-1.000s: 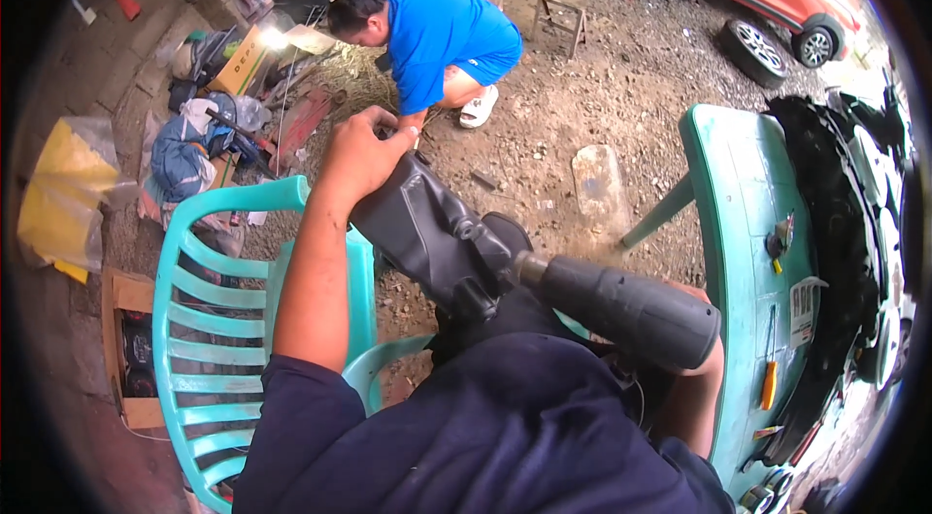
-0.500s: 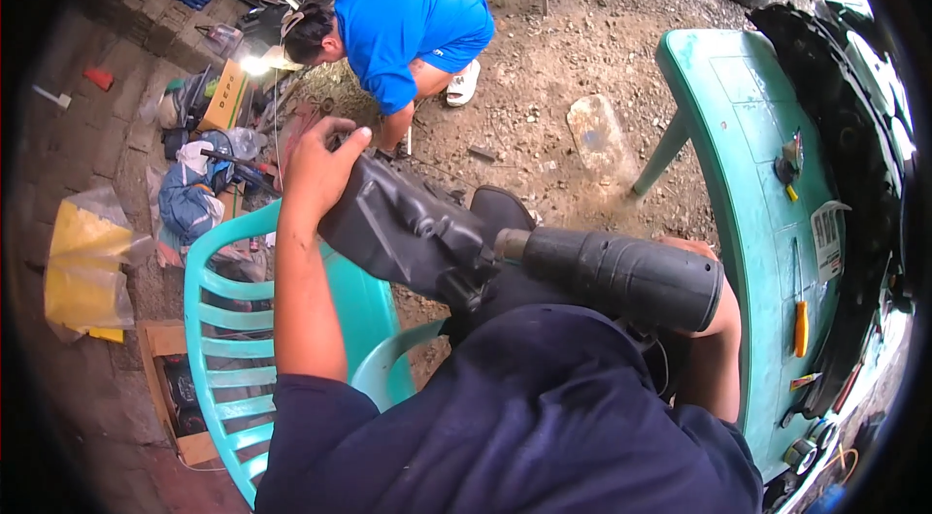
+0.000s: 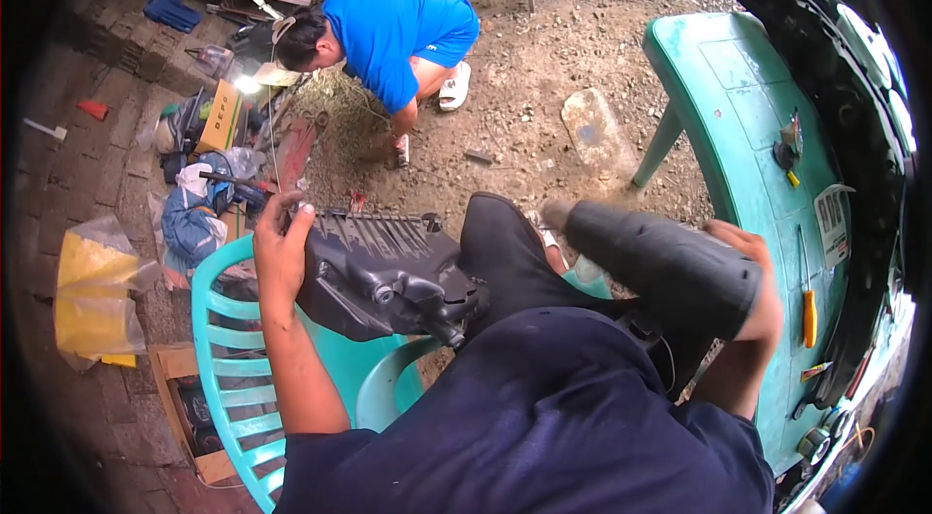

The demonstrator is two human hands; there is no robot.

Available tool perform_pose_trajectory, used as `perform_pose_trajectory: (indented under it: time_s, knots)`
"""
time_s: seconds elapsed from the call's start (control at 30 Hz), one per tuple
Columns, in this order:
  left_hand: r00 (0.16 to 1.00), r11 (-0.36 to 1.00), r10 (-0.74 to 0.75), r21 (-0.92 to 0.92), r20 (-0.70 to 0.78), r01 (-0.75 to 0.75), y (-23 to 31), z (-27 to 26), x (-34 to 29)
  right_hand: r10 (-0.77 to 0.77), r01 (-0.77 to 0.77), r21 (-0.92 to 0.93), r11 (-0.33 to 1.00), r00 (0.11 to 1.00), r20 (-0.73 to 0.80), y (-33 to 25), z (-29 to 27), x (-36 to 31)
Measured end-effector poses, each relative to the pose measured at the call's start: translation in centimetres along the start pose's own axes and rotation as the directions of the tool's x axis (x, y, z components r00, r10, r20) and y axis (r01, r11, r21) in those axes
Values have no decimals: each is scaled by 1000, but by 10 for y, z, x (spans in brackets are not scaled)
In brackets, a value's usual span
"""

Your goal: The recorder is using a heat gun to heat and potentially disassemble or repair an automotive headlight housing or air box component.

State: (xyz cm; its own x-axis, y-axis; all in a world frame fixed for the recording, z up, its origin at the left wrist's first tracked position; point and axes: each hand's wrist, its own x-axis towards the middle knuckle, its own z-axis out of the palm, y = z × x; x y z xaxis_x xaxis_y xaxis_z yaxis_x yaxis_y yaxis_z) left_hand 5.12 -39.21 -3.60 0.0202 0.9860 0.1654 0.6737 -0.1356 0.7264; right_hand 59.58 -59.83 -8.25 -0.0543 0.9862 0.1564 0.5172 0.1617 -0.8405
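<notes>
My left hand grips the left edge of a black moulded plastic housing, tilted above the chair seat. Ribs run along its far edge, and a short round stub sticks out near my lap. My right hand is closed around a black heat gun, whose body hides most of the fingers. The gun's nozzle looks blurred and points left, apart from the housing. Between the two lies my dark-clothed leg.
A green plastic chair stands at left. The green table at right bears an orange-handled screwdriver and a long black car part. Ahead, a person in blue bends toward the gravel, beside scattered tools and a cardboard box.
The heat gun has moved right and its nozzle has come away from the housing. My left hand has lowered and turned the housing, so its ribbed edge now shows.
</notes>
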Motion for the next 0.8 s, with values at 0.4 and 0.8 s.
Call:
perform_pose_trajectory:
  time_s: [0.4,0.8]
  knots:
    - [987,988,137,56,85,-142,-49,-17,28,-184,194,19,981,955,-233,-31,-49,-33]
    - [999,965,27,260,46,-38,27,9,13,-313,315,187,930,949,-42,-30,-5,3]
